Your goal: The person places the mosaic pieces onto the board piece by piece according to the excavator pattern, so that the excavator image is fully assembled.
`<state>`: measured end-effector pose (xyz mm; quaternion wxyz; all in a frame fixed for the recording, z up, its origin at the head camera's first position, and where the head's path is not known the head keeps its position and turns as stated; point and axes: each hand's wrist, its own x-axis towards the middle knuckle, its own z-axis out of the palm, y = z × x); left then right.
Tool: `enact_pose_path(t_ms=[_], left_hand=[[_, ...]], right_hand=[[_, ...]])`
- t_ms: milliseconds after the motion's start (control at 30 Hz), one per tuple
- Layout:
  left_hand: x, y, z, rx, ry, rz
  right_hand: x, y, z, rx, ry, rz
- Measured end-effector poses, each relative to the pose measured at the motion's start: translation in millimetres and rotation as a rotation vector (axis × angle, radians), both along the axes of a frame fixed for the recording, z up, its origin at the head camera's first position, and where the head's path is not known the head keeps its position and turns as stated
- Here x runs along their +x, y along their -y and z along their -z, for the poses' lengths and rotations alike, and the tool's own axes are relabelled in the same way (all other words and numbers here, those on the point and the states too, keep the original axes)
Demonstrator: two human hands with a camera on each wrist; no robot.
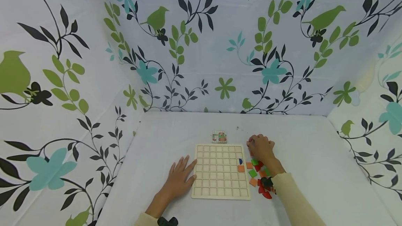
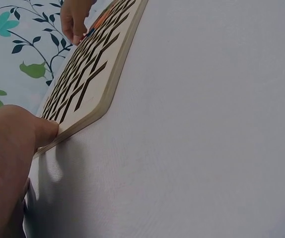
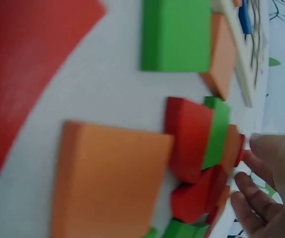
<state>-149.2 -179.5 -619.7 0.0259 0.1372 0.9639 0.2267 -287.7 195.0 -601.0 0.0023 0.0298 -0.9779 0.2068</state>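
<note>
A wooden grid board [image 1: 221,198] lies flat on the table. In its right-hand columns sit a blue half-round piece [image 1: 240,161] and an orange square piece [image 1: 240,168]. My left hand [image 1: 180,177] rests at the board's left edge with fingers spread, its thumb [image 2: 45,130] touching the rim in the left wrist view. Right of the board, my right hand [image 1: 262,148] is bent over the far end of the loose pieces. Its thumb and fingers pinch a small red piece [image 1: 248,143], mostly hidden by the fingertips.
Loose pieces lie right of the board: green squares [image 1: 252,173], orange squares [image 1: 253,182] and red curved ones [image 1: 267,195], several overlapping. Behind the board lies a small picture card [image 1: 219,136]. Patterned cloth [image 1: 201,51] hangs beyond the table's back edge.
</note>
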Motion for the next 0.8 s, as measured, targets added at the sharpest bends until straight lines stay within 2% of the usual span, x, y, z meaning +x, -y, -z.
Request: enact_pose_path(t_ms=[267,500,800], left_hand=[[0.6,-2.2,-0.6,-0.009,0.010,-0.005],[0.2,-1.4,-0.1,-0.001,0.008,-0.007],[-0.5,-2.6,0.2,-0.009,0.013,-0.010]], right_hand=[[2.0,2.3,-4.4,0.011,0.057,-0.035],[1.6,12.7,0.4,-0.036,0.015,-0.068],[23.4,11.5,-6.0,0.009,-0.001,-0.090]])
